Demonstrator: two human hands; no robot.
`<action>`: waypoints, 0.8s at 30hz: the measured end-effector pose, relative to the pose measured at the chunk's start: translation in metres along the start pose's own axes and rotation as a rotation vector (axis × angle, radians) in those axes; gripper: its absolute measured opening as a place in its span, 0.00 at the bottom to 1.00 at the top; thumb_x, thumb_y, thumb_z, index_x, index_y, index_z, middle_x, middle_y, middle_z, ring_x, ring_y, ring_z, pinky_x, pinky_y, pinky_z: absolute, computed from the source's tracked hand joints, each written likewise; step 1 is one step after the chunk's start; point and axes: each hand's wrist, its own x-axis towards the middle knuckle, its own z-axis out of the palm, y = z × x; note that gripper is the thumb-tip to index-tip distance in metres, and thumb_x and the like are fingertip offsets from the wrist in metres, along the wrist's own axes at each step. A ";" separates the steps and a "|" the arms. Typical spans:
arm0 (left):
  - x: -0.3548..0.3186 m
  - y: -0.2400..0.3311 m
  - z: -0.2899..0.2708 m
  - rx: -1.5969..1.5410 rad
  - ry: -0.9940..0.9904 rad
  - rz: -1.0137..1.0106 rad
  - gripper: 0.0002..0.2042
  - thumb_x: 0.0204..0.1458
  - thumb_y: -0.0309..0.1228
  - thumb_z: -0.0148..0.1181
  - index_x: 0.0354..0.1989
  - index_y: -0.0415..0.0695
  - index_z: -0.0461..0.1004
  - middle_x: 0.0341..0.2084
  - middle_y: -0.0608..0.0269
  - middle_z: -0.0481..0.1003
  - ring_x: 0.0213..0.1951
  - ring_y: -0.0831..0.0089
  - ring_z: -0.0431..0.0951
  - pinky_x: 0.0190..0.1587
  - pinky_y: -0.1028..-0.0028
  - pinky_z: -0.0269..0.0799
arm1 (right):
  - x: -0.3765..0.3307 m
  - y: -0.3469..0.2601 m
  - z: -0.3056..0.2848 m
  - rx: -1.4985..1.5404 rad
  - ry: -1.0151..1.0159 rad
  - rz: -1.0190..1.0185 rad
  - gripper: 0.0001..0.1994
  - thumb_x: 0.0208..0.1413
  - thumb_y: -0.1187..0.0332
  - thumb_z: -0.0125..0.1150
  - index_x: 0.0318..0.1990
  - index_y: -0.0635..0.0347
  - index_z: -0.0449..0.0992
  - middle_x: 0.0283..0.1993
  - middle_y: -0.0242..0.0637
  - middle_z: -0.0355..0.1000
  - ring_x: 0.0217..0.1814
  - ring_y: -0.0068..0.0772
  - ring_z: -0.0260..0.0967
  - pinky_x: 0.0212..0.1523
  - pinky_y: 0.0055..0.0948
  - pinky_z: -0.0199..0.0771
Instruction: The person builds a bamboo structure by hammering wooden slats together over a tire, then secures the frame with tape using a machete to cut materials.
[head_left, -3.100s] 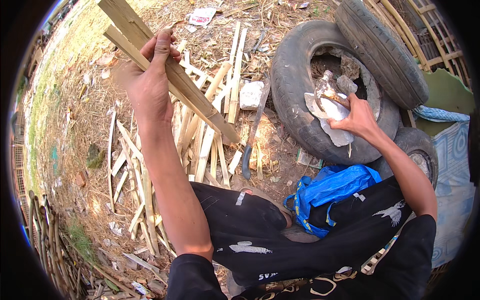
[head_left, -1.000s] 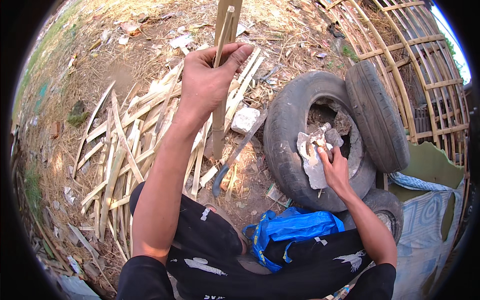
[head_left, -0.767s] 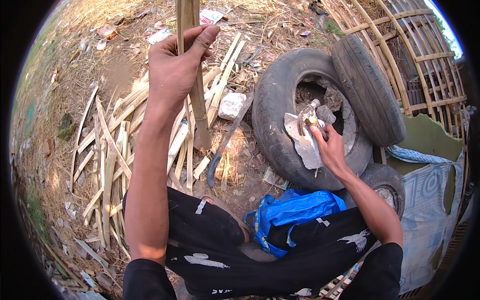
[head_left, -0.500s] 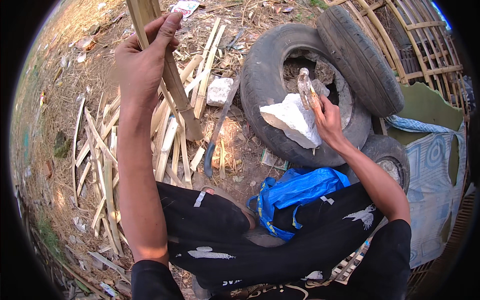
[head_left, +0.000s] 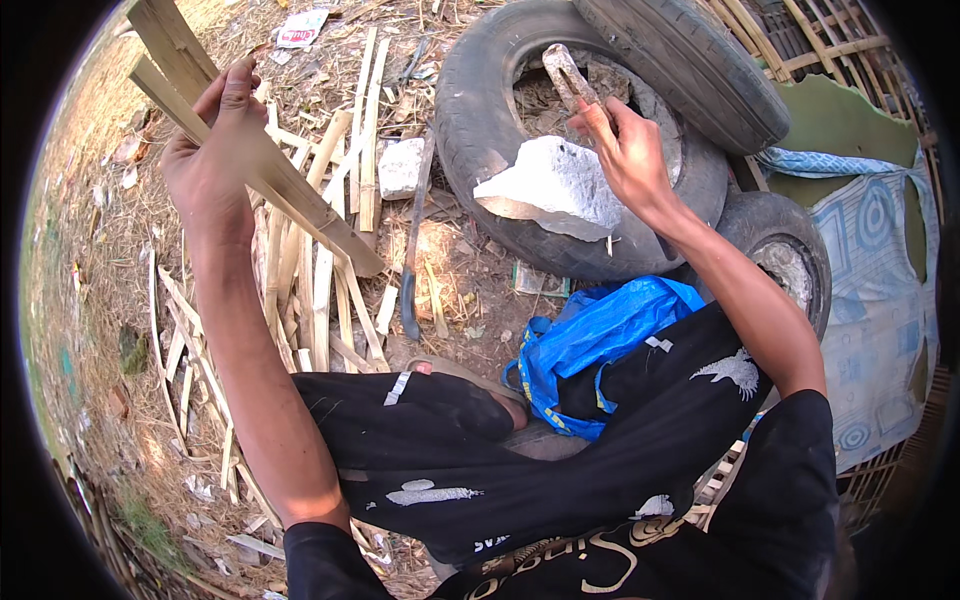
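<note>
My left hand (head_left: 215, 160) is closed around a length of split bamboo (head_left: 315, 215), whose upper end parts into two strips, one on each side of my fingers. The bamboo slants down to the right over a pile of strips, and its lower end shows a cut edge. In my right hand (head_left: 635, 150) is a short, pale, rust-stained slotted tool (head_left: 567, 75); its kind is unclear. This tool sits above the opening of a tyre (head_left: 462, 120), beyond a white stone block (head_left: 555, 185). A machete (head_left: 417, 230) with a dark handle lies between the bamboo pile and the tyre.
Loose bamboo strips (head_left: 322, 300) cover the ground at left. A smaller white block (head_left: 401, 168) lies near the machete. Another tyre (head_left: 690, 70) leans on the first. A blue bag (head_left: 600, 340) rests by my legs, and a patterned cloth (head_left: 870, 300) hangs at right.
The bamboo has tilted from nearly upright to a slant, and its two strips stand wider apart at the top. My left hand has moved left and down. My right hand still holds the tool.
</note>
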 end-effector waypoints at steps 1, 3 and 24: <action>0.000 -0.001 -0.002 -0.001 -0.010 0.014 0.18 0.55 0.41 0.70 0.48 0.40 0.82 0.29 0.65 0.79 0.33 0.81 0.77 0.39 0.78 0.75 | 0.003 -0.013 -0.010 -0.020 -0.019 0.038 0.29 0.68 0.45 0.52 0.29 0.68 0.73 0.19 0.38 0.66 0.21 0.27 0.61 0.24 0.34 0.61; -0.002 0.002 -0.002 -0.001 -0.007 0.006 0.18 0.55 0.40 0.70 0.48 0.40 0.82 0.29 0.65 0.79 0.33 0.81 0.77 0.38 0.78 0.75 | 0.001 -0.039 -0.028 0.005 0.009 0.068 0.28 0.70 0.45 0.48 0.28 0.64 0.70 0.20 0.26 0.62 0.21 0.14 0.55 0.21 0.23 0.56; -0.001 -0.002 0.006 0.055 -0.092 0.053 0.15 0.54 0.38 0.72 0.45 0.41 0.84 0.28 0.67 0.79 0.31 0.81 0.77 0.33 0.80 0.71 | -0.091 -0.015 -0.041 0.378 -0.443 0.745 0.31 0.66 0.33 0.39 0.27 0.53 0.61 0.16 0.21 0.50 0.13 0.15 0.48 0.14 0.21 0.47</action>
